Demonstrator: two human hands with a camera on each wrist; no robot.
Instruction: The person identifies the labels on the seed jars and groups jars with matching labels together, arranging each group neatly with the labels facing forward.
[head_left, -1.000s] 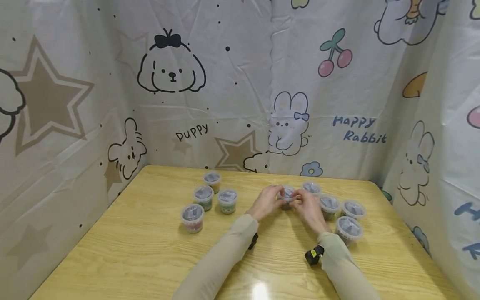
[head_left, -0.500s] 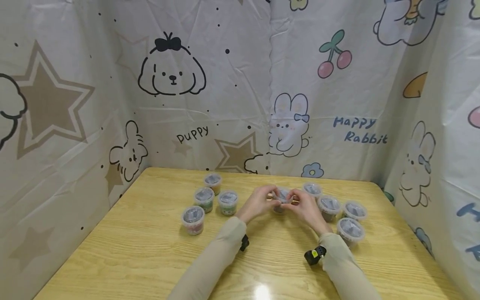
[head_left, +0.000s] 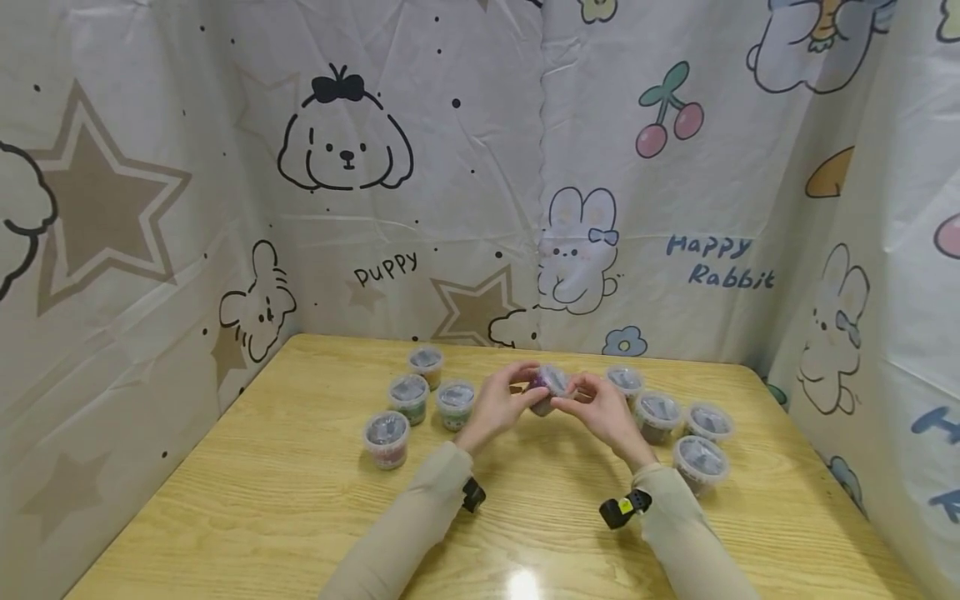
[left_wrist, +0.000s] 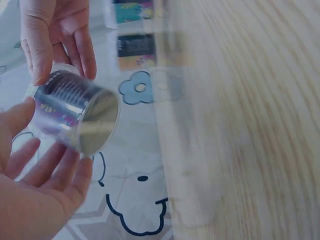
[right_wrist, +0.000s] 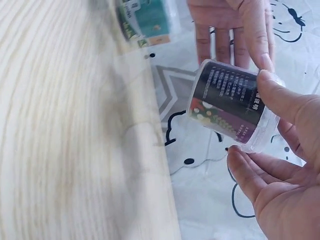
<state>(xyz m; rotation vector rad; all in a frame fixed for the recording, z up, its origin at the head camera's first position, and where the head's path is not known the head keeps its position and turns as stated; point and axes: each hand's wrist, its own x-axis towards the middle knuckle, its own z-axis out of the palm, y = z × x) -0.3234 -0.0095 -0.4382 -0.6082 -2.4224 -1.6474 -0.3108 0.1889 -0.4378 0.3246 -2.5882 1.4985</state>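
Note:
A small clear plastic tub (head_left: 553, 379) with a dark purple printed label is held tilted above the table between both hands. My left hand (head_left: 495, 408) has its thumb and fingers around one side of it. The right hand (head_left: 606, 414) pinches the lid end, its thumb and forefinger on opposite sides of the rim in the right wrist view. The left wrist view shows the base of the tub (left_wrist: 65, 107) turned toward the camera. Both hands partly cover the tub.
Left of the hands stand several lidded tubs (head_left: 456, 406) in a loose group. On the right is another group of similar tubs (head_left: 660, 417), close to my right hand. The wooden table (head_left: 300, 508) ends at a printed cloth backdrop (head_left: 450, 208).
Both hands have moved left with the tub. It has come up off the table and tipped, so its purple label side now shows. The other tubs have stayed put.

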